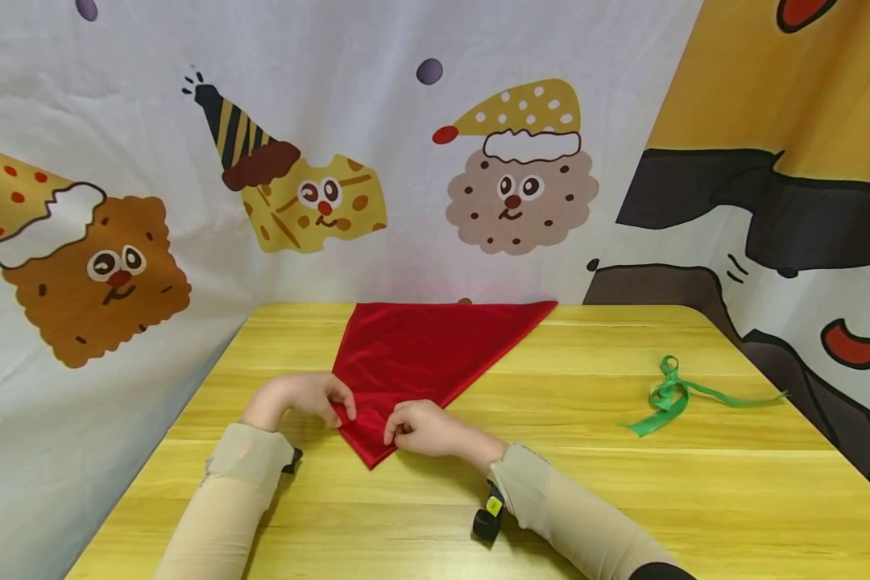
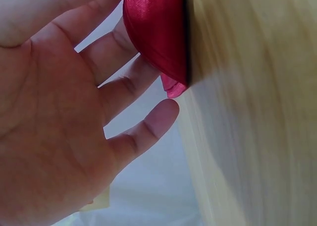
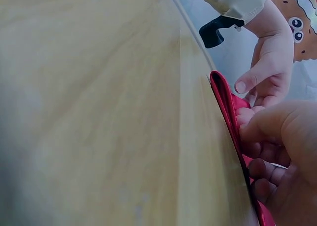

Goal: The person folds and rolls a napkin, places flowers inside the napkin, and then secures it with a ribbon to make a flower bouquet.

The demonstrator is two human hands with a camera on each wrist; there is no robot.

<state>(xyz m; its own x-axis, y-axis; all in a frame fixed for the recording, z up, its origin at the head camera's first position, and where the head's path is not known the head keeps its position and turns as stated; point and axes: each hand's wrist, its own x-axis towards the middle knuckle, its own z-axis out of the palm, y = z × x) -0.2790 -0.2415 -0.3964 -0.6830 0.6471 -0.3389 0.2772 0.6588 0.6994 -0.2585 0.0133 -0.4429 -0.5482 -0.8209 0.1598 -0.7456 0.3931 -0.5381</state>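
A red satin cloth (image 1: 420,346) lies on the table, spread in a roughly triangular shape with its narrow corner towards me. My left hand (image 1: 312,396) holds its left edge with curved fingers. In the left wrist view, the little finger (image 2: 161,119) stands apart while other fingers reach behind a rounded fold of cloth (image 2: 156,30). On the other side of the corner, my right hand (image 1: 424,427) pinches the cloth with thumb and forefinger. The right wrist view shows a looped fold (image 3: 223,92) beside the right thumb (image 3: 262,124), both hands close together.
A green ribbon (image 1: 669,395) with loops and loose ends lies on the right of the yellow wooden table (image 1: 587,499). Behind the table hangs a white curtain (image 1: 406,266) with cartoon prints. A dark wrist camera (image 1: 487,524) hangs below the right sleeve.
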